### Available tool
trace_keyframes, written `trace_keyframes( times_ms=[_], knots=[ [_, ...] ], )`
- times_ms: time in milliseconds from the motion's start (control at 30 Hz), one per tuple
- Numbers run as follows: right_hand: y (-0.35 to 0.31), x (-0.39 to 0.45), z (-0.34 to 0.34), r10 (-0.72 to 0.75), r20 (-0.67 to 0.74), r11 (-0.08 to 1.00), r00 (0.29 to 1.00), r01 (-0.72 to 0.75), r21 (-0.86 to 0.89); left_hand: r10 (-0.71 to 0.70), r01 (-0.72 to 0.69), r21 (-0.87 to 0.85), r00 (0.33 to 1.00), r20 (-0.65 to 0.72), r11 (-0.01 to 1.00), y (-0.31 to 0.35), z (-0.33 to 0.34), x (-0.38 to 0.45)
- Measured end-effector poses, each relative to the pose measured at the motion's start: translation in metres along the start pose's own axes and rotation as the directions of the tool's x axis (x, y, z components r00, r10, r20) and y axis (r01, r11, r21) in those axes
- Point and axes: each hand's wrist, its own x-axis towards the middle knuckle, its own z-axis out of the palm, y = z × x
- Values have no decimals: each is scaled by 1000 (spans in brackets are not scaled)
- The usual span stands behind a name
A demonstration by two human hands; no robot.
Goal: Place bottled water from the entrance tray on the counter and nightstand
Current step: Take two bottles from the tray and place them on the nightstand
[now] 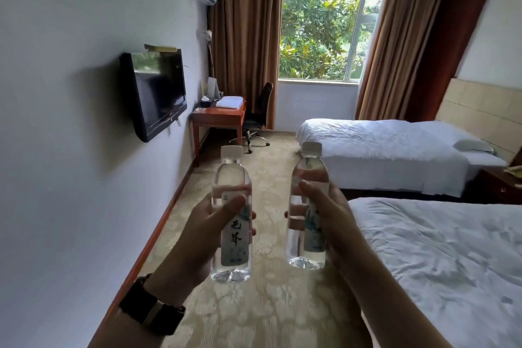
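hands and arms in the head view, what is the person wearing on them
Both forearms are bare, with no sleeves in view. The left hand has a wide dark band around the wrist, with a lighter strip set into it. The right hand and its wrist show no band, ring or glove.

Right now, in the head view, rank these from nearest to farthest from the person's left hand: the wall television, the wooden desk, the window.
From the left hand:
1. Wall television, mounted on the left wall, just ahead.
2. Wooden desk, further along that same wall, beyond the television.
3. Window, in the far wall behind the desk and chair.
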Motion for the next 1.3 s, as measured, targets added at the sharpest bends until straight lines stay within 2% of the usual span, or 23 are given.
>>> trace_keyframes(
  times_ms=[200,400,600,900,1300],
  knots=[
    [-4,164,-12,3,-36,1000,999,-2,20,-3,4,-22,999,37,1000,11,11,184],
    [34,335,-41,45,-74,999,996,-43,34,-24,24,-21,999,29,999,-22,23,352],
    [73,536,-77,35,-49,999,998,-34,28,-7,8,28,1000,-17,1000,-51,46,541],
    [62,774,-99,18,24,1000,1000,-18,22,-13,11,-33,998,-61,999,-48,68,779],
    [143,1093,-108,-16,-61,999,998,14,-32,-28,31,-47,998,48,998,-122,49,1115]
  ],
)
